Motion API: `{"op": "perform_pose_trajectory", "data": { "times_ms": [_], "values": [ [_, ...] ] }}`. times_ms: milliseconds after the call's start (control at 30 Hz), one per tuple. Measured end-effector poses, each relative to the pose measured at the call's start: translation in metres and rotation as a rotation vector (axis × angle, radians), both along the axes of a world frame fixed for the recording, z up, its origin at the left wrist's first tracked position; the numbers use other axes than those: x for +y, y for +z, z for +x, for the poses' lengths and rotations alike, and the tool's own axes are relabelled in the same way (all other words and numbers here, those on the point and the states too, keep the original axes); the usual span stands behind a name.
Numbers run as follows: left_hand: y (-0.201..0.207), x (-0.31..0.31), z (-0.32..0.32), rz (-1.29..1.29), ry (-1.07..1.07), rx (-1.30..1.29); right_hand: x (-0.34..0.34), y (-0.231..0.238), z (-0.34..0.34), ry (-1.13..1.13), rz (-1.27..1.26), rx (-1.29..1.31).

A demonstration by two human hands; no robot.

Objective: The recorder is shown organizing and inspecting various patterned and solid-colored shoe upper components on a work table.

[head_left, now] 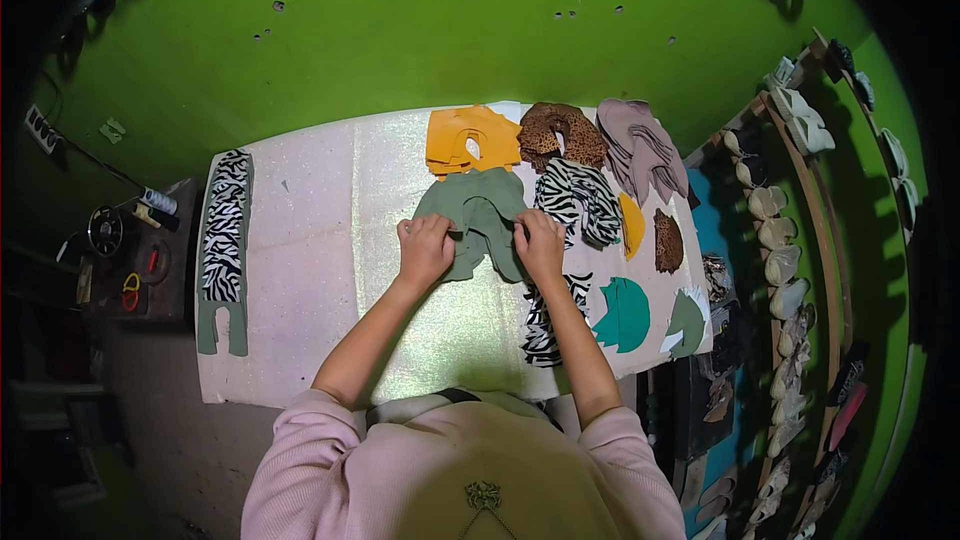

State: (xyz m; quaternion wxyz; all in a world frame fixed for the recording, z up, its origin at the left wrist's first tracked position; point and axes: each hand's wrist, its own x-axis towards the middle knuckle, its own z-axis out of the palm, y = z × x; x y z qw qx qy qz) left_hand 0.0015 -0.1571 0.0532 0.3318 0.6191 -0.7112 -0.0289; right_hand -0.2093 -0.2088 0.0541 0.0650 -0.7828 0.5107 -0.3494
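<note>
Green fabric piece [482,215], lying near the worktop's [300,270] far edge, is pinched at its lower corners by left hand [424,250] and right hand [541,244], with zebra-print cutouts [578,202] just beside it rightward.

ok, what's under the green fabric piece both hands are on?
The green fabric piece lies on the glittery table cover, its right edge beside the zebra-print pieces. Anything beneath it is hidden.
</note>
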Motion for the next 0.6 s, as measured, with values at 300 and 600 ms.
{"op": "perform_pose_trajectory", "data": {
  "times_ms": [300,600],
  "values": [
    [0.029,0.046,0.015,-0.194,-0.208,-0.022,0.048,0.029,0.003,0.118,-0.155,-0.08],
    [0.002,0.159,0.034,-0.065,-0.455,-0.058,0.17,0.01,-0.003,0.391,-0.079,0.083]
  ]
}}
